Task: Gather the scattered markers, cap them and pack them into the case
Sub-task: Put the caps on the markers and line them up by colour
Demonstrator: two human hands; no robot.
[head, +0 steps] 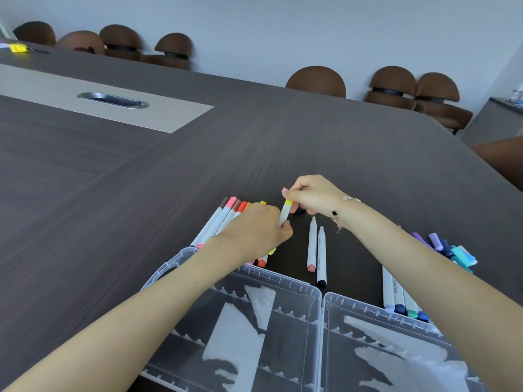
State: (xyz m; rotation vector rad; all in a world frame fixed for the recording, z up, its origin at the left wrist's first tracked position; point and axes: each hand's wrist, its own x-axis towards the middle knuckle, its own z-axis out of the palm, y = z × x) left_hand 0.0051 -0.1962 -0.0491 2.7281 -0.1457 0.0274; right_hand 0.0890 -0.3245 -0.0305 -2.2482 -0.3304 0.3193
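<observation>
From the head view, both hands hold one yellow-capped marker point(285, 214) above the dark desk point(254, 142): the left hand point(256, 232) grips its barrel, the right hand point(312, 195) pinches its cap. The clear case point(321, 299) lies open nearest the person.

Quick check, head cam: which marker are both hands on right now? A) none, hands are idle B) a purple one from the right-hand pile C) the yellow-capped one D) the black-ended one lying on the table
C: the left hand grips the barrel of the yellow-capped marker while the right hand pinches its cap end; the black-ended marker lies untouched on the table.
</observation>
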